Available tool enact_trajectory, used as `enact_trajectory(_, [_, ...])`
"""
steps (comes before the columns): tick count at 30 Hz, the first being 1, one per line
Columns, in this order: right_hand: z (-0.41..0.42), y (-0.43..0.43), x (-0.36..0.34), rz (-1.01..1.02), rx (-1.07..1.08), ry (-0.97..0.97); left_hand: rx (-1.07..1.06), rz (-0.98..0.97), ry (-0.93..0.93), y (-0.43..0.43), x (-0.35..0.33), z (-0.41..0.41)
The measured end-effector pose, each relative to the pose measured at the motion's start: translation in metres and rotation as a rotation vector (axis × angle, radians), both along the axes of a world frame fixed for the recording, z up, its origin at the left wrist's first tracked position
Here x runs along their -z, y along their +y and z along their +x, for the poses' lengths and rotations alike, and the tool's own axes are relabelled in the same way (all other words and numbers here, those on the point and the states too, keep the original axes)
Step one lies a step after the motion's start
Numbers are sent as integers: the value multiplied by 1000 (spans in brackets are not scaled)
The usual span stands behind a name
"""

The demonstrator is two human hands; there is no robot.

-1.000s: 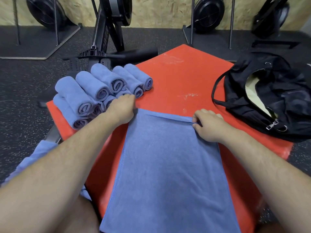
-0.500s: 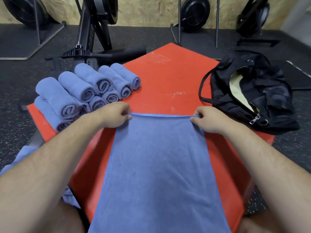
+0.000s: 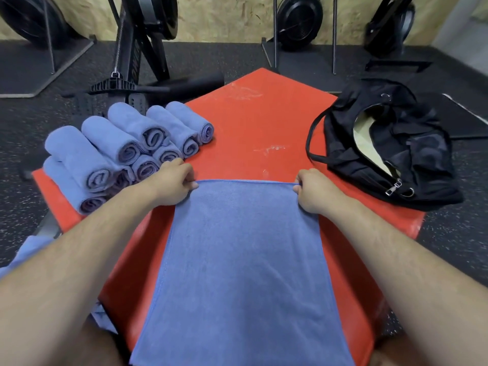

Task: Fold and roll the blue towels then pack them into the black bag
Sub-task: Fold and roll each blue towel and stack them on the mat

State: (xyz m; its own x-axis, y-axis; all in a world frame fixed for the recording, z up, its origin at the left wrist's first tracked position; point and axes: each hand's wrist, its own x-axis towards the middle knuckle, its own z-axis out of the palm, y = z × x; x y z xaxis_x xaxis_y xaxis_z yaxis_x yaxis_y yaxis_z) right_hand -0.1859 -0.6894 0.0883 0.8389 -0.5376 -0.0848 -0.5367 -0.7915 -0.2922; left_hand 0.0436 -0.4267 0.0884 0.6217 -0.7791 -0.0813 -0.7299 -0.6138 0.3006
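Observation:
A flat blue towel (image 3: 243, 260) lies lengthwise on the red box top (image 3: 250, 122), its near end hanging toward me. My left hand (image 3: 171, 180) pinches the towel's far left corner. My right hand (image 3: 314, 190) pinches the far right corner, and the far edge is pulled straight between them. A pile of several rolled blue towels (image 3: 124, 151) sits on the box's far left, just beyond my left hand. The black bag (image 3: 390, 151) lies on the right of the box with its zipper open, showing a pale lining.
More loose blue cloth (image 3: 31, 254) hangs at the lower left beside my leg. Black exercise machines (image 3: 140, 48) and metal stands stand on the dark rubber floor behind the box. The box's edges drop to the floor on both sides.
Both hands have taken the towel's far corners and drawn the far edge taut and slightly toward me. My left hand moved off the towel's left side to the corner. The view shifted.

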Motion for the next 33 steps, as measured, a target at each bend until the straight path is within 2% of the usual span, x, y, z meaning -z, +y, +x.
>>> enact_trajectory(3, [-2,1,-5,-11,5,-5,5,-44,-24,3,-4,-3])
enact_trajectory(9, [-23,5,-48,146,85,-317,-111,-338,27,19,-36,-13])
enact_trajectory(16, [-75,19,-100,159,44,-385,-133,-469,83,54,-83,-50])
enact_trajectory(22, [-124,53,-143,199,31,-487,-203,-508,110,98,-133,-95])
enact_trajectory(27, [-120,60,-207,85,23,-561,-220,-604,83,97,-202,-99])
enact_trajectory(33, [-96,59,-282,1,96,-657,-226,-801,166,74,-274,-83])
